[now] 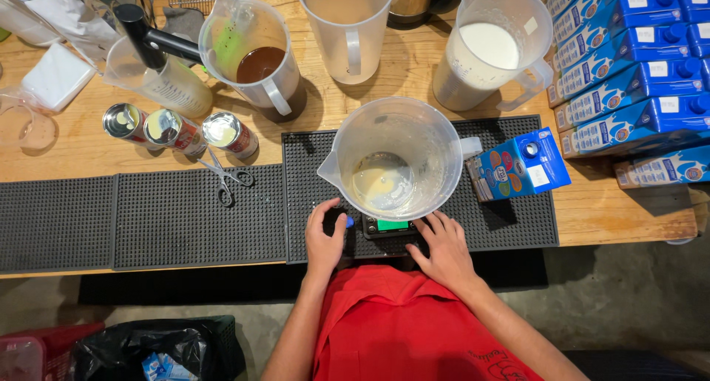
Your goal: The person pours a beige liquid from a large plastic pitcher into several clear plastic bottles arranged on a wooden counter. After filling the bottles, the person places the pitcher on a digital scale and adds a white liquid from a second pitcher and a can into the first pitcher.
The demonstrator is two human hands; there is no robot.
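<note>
Wooden counter (89,148) carries black rubber mats (185,218). On the scale (388,226) stands a clear jug (396,163) with little pale liquid. Left hand (325,237) and right hand (444,248) rest beside it, fingers loose, holding nothing. A careless knock could tip the jug.

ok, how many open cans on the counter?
3, in a row left of the scissors: left can, middle can, right can. Others may be hidden outside the frame.

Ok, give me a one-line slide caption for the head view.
Both hands, left hand and right hand, rest at a small black digital scale bearing a clear plastic pitcher with a little creamy liquid.
</note>
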